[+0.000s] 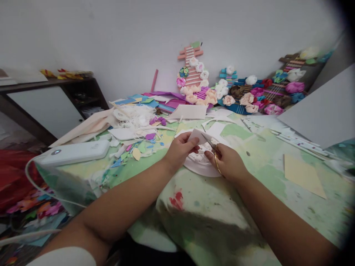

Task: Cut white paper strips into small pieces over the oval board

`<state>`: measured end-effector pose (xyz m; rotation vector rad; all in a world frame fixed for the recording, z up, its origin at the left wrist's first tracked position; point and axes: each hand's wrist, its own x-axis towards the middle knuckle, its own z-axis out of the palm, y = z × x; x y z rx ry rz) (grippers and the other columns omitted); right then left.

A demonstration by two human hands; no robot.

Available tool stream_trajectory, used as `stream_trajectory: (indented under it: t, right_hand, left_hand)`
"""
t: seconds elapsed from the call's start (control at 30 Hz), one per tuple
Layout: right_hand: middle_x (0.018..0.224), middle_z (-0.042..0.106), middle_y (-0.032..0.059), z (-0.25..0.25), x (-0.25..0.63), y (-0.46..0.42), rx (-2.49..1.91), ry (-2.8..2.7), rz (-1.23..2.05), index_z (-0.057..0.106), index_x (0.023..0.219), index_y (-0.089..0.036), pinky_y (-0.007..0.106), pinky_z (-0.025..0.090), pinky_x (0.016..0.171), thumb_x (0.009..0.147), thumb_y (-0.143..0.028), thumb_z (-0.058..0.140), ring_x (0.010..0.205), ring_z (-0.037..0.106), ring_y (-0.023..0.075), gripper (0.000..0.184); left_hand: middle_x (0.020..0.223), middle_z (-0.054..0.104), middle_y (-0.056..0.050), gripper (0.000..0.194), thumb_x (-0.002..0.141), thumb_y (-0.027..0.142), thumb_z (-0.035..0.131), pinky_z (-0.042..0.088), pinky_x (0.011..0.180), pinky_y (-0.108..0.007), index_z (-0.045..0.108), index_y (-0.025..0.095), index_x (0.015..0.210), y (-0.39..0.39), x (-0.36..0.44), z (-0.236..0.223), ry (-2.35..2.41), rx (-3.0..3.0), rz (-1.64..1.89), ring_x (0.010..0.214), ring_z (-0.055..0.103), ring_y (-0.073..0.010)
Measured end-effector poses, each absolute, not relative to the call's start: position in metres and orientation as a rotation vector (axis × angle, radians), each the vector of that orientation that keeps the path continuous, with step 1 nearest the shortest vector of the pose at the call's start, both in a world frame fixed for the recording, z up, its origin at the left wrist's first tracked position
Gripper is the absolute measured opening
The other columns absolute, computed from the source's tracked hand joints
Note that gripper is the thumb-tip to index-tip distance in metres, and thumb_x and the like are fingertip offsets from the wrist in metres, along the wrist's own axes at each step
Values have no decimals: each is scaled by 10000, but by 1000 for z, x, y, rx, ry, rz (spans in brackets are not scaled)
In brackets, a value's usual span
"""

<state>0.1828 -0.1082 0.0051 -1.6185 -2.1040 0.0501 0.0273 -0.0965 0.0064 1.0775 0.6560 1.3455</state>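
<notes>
My left hand [181, 149] pinches a small piece of white paper [199, 136] between thumb and fingers. My right hand [229, 160] is closed around a pair of scissors [213, 146] with gold-coloured handles. Their blades point up and left, at the right edge of the paper; whether they touch it I cannot tell. Below both hands stands a round white plate [200, 170] holding several small white paper pieces [196, 156]. My hands partly cover the plate.
White string [135, 116], paper scraps [136, 154] and a white power bank [76, 152] lie on the left. Guitar-shaped crafts with paper flowers [192, 70] lean on the back wall. A cream paper sheet [303, 175] and white sticks [299, 142] lie right.
</notes>
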Motion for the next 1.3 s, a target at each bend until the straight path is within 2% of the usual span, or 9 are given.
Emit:
stream_trajectory:
  t: [0.43, 0.67, 0.8, 1.0, 1.13, 1.3]
  right_hand:
    - [510, 453, -6, 12, 186, -116, -1719, -2159, 138, 348, 536, -197, 222, 227, 452, 718, -526, 362, 482, 376, 119, 376]
    - [553, 523, 24, 28, 193, -107, -1862, -2106, 322, 438, 552, -192, 224, 289, 461, 746, -590, 213, 519, 458, 139, 497]
    - [563, 536, 42, 41, 207, -104, -1893, -2153, 460, 483, 550, -181, 233, 312, 467, 720, -616, 252, 516, 476, 144, 521]
    - [579, 514, 13, 39, 212, -108, -1745, -2256, 744, 477, 585, -177, 223, 344, 488, 739, -574, 279, 533, 474, 124, 470]
    - [552, 479, 0, 33, 212, -108, -1784, -2278, 645, 462, 572, -179, 228, 311, 462, 707, -567, 361, 526, 446, 128, 423]
    - [497, 449, -11, 36, 210, -112, -1768, -2160, 896, 450, 555, -179, 224, 311, 434, 723, -540, 365, 457, 420, 106, 407]
  left_hand:
    - [512, 472, 34, 185, 682, 268, 539, 384, 480, -191, 543, 120, 792, -101, 25, 8, 736, 1218, 1349, 470, 450, -55]
    - [658, 550, -16, 209, 598, 241, 605, 426, 534, -214, 531, 115, 748, -83, 37, 29, 880, 1327, 1126, 574, 516, -86]
    - [681, 547, -25, 181, 622, 215, 565, 425, 493, -206, 531, 125, 775, -75, 42, 29, 912, 1345, 1033, 591, 523, -98]
    - [688, 534, -7, 221, 635, 222, 558, 440, 477, -209, 507, 136, 832, -80, 41, 13, 881, 1304, 1030, 532, 510, -75]
    - [638, 546, -10, 176, 645, 241, 555, 443, 500, -212, 515, 130, 777, -89, 40, 14, 982, 1388, 1092, 534, 523, -89]
    - [589, 543, -14, 124, 653, 220, 544, 444, 486, -215, 503, 126, 721, -94, 42, 21, 943, 1258, 1024, 503, 513, -87]
